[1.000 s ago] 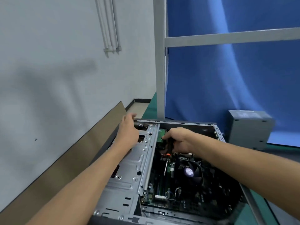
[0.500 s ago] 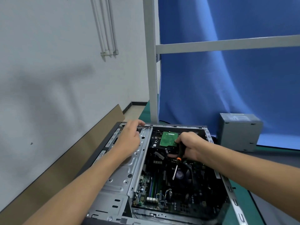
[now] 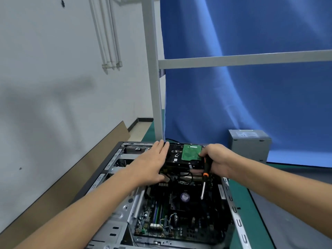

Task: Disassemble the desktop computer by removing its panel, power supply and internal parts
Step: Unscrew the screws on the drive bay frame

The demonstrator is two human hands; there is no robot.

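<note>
Blue backdrop [image 3: 251,96] hangs behind a green mat [image 3: 251,221], where the open case [image 3: 111,229] lies on its side, the power supply [image 3: 249,144] standing apart at its far right. Left hand [image 3: 150,164] lies flat, fingers straight, against the drive [image 3: 190,154] at the case's far end. Right hand [image 3: 217,159] curls round a screwdriver [image 3: 204,178], its fingertips touching the drive's right edge.
</note>
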